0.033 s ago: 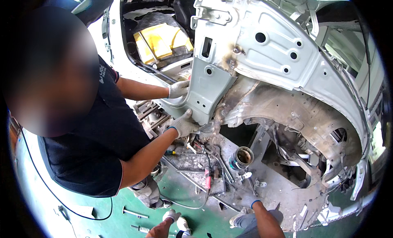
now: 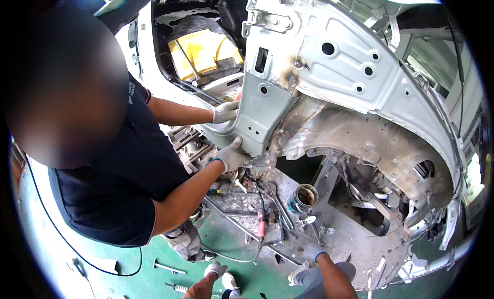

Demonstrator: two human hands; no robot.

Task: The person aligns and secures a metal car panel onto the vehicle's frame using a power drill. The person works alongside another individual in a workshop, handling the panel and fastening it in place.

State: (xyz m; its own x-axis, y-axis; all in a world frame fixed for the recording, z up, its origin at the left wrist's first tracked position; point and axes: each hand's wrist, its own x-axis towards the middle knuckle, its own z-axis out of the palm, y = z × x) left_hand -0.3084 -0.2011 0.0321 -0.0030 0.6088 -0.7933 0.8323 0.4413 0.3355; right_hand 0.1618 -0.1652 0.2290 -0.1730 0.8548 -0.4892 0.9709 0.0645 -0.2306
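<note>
My right hand (image 2: 314,258), gloved, rests flat on the wheel-arch panel (image 2: 360,145), gripping nothing; left hand's (image 2: 215,270) grip I cannot tell. Keep steady while the co-worker's 2 hands (image 2: 231,156) seat the grey pillar panel (image 2: 260,114).

- The grey body panel (image 2: 267,111) stands upright in the middle; a co-worker's two gloved hands (image 2: 229,157) grip its left edge, closing that side.
- Under the panel, loose cables (image 2: 260,211), brackets and a round metal can (image 2: 304,197) crowd the way.
- The wheel arch (image 2: 391,155) opens to the right, though struts cross inside it.
- The left hand (image 2: 215,269) and right hand (image 2: 311,255) sit low, with green floor (image 2: 247,276) open between them.
- A bolt (image 2: 170,268) lies on the floor to the left.
</note>
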